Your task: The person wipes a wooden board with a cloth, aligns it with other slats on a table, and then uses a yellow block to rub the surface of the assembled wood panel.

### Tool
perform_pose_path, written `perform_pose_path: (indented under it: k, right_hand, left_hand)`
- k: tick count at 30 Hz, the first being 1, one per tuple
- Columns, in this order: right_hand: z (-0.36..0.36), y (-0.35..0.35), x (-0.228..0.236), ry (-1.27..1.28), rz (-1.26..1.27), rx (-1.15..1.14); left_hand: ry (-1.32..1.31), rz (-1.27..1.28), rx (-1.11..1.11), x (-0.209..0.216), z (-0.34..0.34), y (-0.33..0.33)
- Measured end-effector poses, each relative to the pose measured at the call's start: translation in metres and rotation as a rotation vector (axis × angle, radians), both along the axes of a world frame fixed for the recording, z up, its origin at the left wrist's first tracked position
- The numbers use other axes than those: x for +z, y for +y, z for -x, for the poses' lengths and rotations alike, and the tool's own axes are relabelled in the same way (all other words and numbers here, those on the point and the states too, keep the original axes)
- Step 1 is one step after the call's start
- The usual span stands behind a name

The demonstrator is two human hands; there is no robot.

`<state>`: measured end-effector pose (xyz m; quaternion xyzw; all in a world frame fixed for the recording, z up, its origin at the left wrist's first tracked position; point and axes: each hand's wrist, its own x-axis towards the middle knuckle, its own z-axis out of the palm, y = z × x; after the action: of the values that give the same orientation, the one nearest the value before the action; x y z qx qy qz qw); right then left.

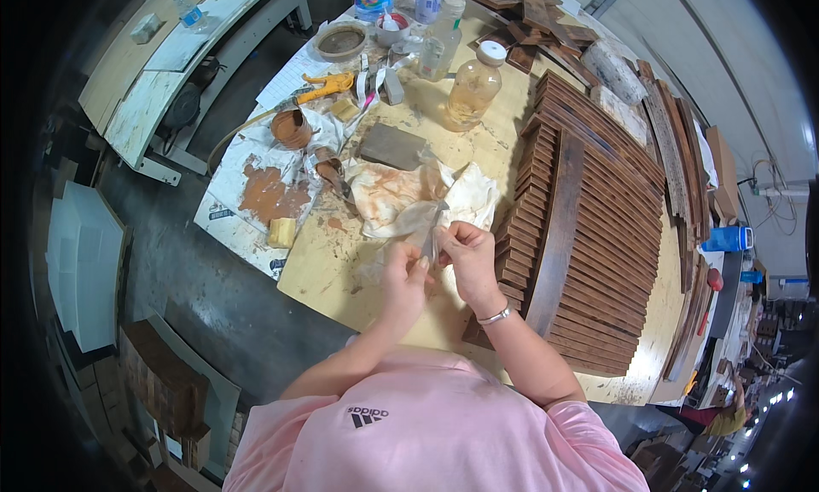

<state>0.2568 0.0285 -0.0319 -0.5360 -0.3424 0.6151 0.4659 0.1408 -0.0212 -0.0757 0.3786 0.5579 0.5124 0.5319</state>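
Observation:
In front of my chest, both hands pinch a thin greyish sheet [433,225], upright and creased; I cannot make out its exact kind. My left hand [404,279] is closed on its lower left side. Fingertips of my right hand [466,251] are closed on its right edge. Just beyond lies a crumpled white cloth [386,193] with brown stains. A grey rectangular block [392,145] is behind the cloth. To the right of my right hand, a dark board [556,236] lies across a stack of brown wooden strips [610,244].
A capped jar of yellowish liquid [475,91] and a clear bottle [438,52] stand farther back. At left are a brown-smeared can [293,130], a yellow spray gun [327,86] and a sponge piece [281,232]. Loose wood pieces [537,10] are piled at the far end.

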Motion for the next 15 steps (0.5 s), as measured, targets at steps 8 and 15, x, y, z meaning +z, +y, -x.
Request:
perform_pose_path:
  k: [8,15]
  right_hand:
    - [-0.006,-0.012,-0.005,-0.121,-0.097,0.029]
    - [-0.015,-0.003,0.031,-0.107,-0.084,0.137]
  left_hand:
    - [-0.046,0.084,-0.125,0.007,0.006,0.001]
    - [0.36,-0.317,-0.159,0.057,0.046,0.057]
